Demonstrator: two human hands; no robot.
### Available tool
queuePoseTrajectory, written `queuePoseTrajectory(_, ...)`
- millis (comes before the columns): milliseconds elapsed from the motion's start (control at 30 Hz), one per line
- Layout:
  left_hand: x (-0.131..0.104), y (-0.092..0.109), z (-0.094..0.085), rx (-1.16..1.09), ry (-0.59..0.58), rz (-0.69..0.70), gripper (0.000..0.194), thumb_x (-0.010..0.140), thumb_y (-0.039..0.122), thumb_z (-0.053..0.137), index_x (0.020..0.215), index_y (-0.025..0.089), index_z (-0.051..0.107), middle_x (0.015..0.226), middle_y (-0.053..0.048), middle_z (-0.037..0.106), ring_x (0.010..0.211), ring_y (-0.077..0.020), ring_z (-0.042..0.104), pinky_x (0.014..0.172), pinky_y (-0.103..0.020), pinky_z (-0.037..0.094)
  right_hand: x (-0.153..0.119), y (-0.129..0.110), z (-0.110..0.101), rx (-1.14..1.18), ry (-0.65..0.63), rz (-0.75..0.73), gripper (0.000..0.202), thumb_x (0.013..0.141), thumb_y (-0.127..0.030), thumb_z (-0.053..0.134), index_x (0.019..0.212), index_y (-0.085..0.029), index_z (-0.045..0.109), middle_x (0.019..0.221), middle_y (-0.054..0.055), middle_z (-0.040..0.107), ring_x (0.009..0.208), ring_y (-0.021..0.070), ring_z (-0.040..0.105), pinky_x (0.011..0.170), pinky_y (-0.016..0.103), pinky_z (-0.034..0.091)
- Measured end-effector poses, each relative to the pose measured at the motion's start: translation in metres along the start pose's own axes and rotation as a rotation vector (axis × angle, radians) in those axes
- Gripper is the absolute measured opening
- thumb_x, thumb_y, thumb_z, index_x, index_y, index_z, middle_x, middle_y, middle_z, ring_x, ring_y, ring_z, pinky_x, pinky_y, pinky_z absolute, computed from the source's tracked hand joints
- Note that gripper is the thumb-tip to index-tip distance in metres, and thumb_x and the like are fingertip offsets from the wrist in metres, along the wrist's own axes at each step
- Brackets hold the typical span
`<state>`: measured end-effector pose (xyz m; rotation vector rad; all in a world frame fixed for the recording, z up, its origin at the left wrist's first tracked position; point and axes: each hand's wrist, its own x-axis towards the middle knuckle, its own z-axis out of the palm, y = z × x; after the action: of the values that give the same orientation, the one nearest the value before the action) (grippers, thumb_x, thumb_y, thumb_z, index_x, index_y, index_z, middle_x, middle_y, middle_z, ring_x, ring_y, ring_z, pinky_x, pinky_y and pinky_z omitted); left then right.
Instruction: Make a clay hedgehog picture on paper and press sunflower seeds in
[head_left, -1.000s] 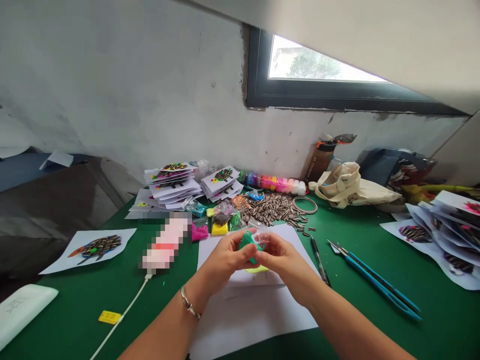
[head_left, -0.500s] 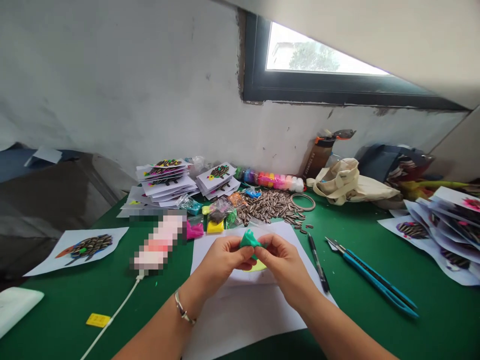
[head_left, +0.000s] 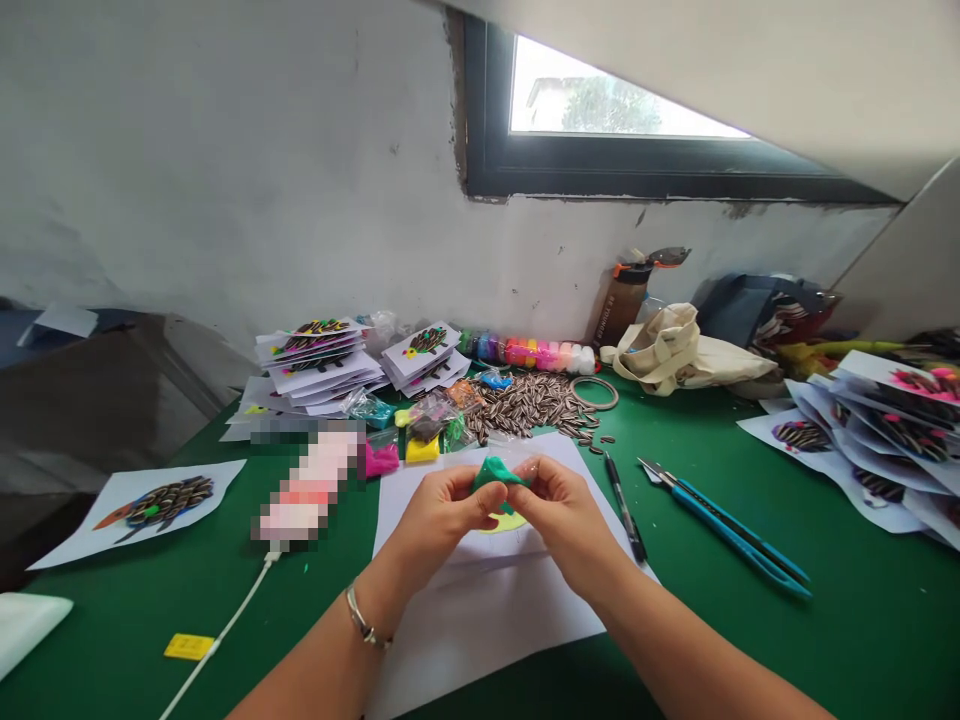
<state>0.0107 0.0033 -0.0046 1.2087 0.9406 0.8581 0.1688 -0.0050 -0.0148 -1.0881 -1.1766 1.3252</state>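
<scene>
A bright green, soft-looking lump (head_left: 495, 472) sits directly between the two hands, above the far half of a large white paper sheet (head_left: 480, 640). The left hand (head_left: 441, 512) pinches it from one side and the right hand (head_left: 564, 510) from the other, thumbs and fingertips closed; neither hand is clearly nearer. The lump's outline is irregular, with no plain long axis. A flat yellow patch (head_left: 508, 523) shows just below it, over the sheet.

The sheet lies on a smooth green tabletop (head_left: 750, 650). A slim black pen (head_left: 625, 510) rests along the sheet's right edge, a long blue metal-tipped tool (head_left: 739, 540) farther right. Striped seeds (head_left: 517, 405) heap beyond the sheet, before a scuffed pale wall (head_left: 225, 150).
</scene>
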Motion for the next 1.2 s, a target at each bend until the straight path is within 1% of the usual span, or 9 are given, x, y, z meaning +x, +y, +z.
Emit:
queuePoseTrajectory(67,0.0,0.001,-0.001,-0.004,0.004,0.023,0.036,0.077,0.044,0.071,0.102,0.019,0.073,0.093,-0.006,0.068,0.085,-0.0192,0.061,0.075,-0.032,0.053,0.0,-0.001,0.0,0.022,0.003,0.011,0.029,0.069,-0.041,0.075,0.068,-0.017,0.059,0.067,-0.001,0.057,0.066,0.0141,0.05,0.062,0.027,0.038)
queuePoseTrajectory(133,0.0,0.002,-0.003,0.017,0.035,0.04,0.034,0.077,0.044,0.07,0.1,0.018,0.074,0.088,-0.006,0.068,0.081,-0.0184,0.06,0.073,-0.031,0.053,0.001,-0.003,-0.001,0.061,-0.021,0.029,0.029,0.067,-0.042,0.076,0.069,-0.018,0.06,0.068,-0.002,0.058,0.067,0.0138,0.051,0.063,0.027,0.039)
queuePoseTrajectory(333,0.001,0.004,-0.007,0.091,0.077,0.064,0.032,0.079,0.043,0.069,0.091,0.015,0.076,0.078,-0.006,0.066,0.074,-0.0162,0.057,0.065,-0.027,0.051,0.003,-0.005,-0.006,0.139,-0.086,0.051,0.034,0.068,-0.039,0.077,0.092,-0.018,0.065,0.083,0.002,0.064,0.078,0.0172,0.057,0.071,0.03,0.044)
queuePoseTrajectory(500,0.001,0.004,-0.005,0.133,0.056,0.065,0.032,0.078,0.044,0.069,0.082,0.012,0.075,0.072,-0.005,0.064,0.07,-0.0154,0.055,0.063,-0.026,0.05,0.002,-0.007,-0.005,0.168,-0.178,0.048,0.024,0.072,-0.038,0.075,0.08,-0.016,0.07,0.079,0.003,0.065,0.075,0.0166,0.057,0.071,0.031,0.044)
queuePoseTrajectory(700,0.0,0.004,-0.003,0.085,0.015,0.018,0.033,0.076,0.045,0.07,0.086,0.013,0.073,0.081,-0.007,0.066,0.076,-0.0181,0.058,0.068,-0.029,0.051,0.0,-0.008,-0.003,0.138,-0.149,-0.004,0.023,0.073,-0.039,0.073,0.07,-0.017,0.07,0.07,0.001,0.061,0.07,0.0159,0.054,0.067,0.03,0.043)
queuePoseTrajectory(833,-0.001,0.003,-0.001,0.115,0.03,0.024,0.033,0.078,0.045,0.068,0.086,0.014,0.074,0.081,-0.007,0.067,0.078,-0.0188,0.058,0.067,-0.028,0.049,0.001,-0.004,-0.005,0.069,-0.125,-0.069,0.019,0.076,-0.036,0.07,0.07,-0.018,0.07,0.07,0.001,0.059,0.07,0.0156,0.052,0.066,0.03,0.042)
queuePoseTrajectory(1000,-0.004,0.008,0.002,0.165,0.035,0.069,0.032,0.078,0.044,0.068,0.081,0.013,0.075,0.069,-0.005,0.065,0.066,-0.0153,0.054,0.061,-0.025,0.045,-0.002,-0.003,-0.004,-0.043,-0.098,-0.109,0.02,0.078,-0.034,0.068,0.068,-0.017,0.067,0.069,0.0,0.055,0.068,0.014,0.048,0.065,0.028,0.04)
queuePoseTrajectory(1133,-0.004,0.009,0.001,0.165,0.054,0.064,0.033,0.078,0.045,0.068,0.079,0.013,0.075,0.067,-0.005,0.064,0.065,-0.0149,0.054,0.06,-0.025,0.045,-0.001,-0.009,-0.005,0.079,-0.17,-0.045,0.017,0.078,-0.034,0.069,0.075,-0.017,0.065,0.072,-0.001,0.053,0.069,0.0135,0.049,0.064,0.027,0.04)
queuePoseTrajectory(1200,-0.003,0.007,0.001,0.142,0.054,0.053,0.033,0.077,0.045,0.069,0.083,0.013,0.076,0.071,-0.005,0.066,0.067,-0.0157,0.056,0.061,-0.026,0.046,0.0,-0.011,-0.008,0.114,-0.164,-0.023,0.018,0.076,-0.035,0.07,0.079,-0.018,0.065,0.073,-0.001,0.053,0.069,0.013,0.049,0.063,0.026,0.04)
